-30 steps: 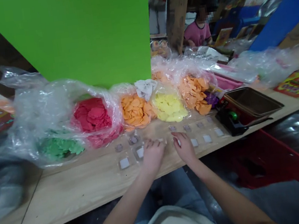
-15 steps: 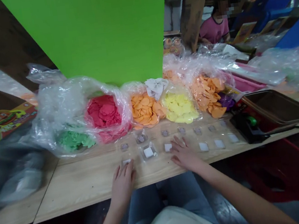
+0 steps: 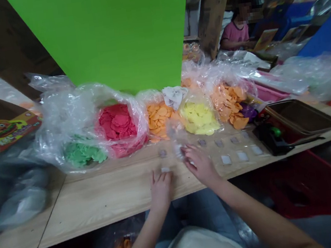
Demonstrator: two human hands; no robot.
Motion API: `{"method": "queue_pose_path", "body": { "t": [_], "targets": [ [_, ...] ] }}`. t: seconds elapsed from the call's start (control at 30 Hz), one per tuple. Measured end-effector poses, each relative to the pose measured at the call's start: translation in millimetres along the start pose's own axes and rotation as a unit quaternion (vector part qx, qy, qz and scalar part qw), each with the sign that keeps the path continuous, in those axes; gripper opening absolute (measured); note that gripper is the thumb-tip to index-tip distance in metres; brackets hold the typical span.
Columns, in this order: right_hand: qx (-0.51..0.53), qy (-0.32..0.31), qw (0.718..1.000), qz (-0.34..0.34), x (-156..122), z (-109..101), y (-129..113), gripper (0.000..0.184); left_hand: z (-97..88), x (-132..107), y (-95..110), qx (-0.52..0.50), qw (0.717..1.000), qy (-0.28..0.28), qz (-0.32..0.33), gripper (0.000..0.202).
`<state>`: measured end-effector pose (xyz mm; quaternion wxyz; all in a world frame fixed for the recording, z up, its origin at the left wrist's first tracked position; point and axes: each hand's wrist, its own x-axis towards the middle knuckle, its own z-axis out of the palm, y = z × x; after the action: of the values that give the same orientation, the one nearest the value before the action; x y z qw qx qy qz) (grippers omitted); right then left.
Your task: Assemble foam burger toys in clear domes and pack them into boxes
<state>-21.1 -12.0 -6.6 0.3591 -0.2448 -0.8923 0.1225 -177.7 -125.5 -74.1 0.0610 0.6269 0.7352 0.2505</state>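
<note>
My right hand (image 3: 199,165) pinches a clear plastic blister (image 3: 176,142), slightly blurred, lifted above the wooden table (image 3: 102,201). My left hand (image 3: 161,190) rests flat with its fingers apart, touching a small white square (image 3: 165,169). Further right, several clear blisters with white squares (image 3: 226,159) lie in a row. Behind the hands stand open plastic bags of felt-like shapes: red (image 3: 118,124), orange (image 3: 160,116), yellow (image 3: 198,119), green (image 3: 80,153).
A black and red machine with a green knob (image 3: 272,134) and a dark metal tray (image 3: 300,116) sits at the table's right. A green board (image 3: 101,34) rises behind the bags. A co-worker in a pink shirt (image 3: 234,33) sits beyond. A red crate (image 3: 311,190) lies below right.
My left hand has moved right along the table's front. My right hand has raised a clear blister off the table, and the view has shifted slightly.
</note>
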Motion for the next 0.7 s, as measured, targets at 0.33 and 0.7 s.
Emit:
{"method": "queue_pose_path", "body": {
  "t": [0.33, 0.7],
  "targets": [
    [-0.006, -0.084, 0.989, -0.123, -17.2, 35.8, -62.8, 0.012, -45.7, -24.9, -6.3, -0.782, 0.559, -0.022, -0.275, 0.036],
    [0.168, -0.274, 0.939, -0.125, 7.0, 78.9, -110.7, 0.019, -71.5, -74.7, -63.5, -0.825, 0.421, 0.066, -0.371, 0.053]
  ]
}}
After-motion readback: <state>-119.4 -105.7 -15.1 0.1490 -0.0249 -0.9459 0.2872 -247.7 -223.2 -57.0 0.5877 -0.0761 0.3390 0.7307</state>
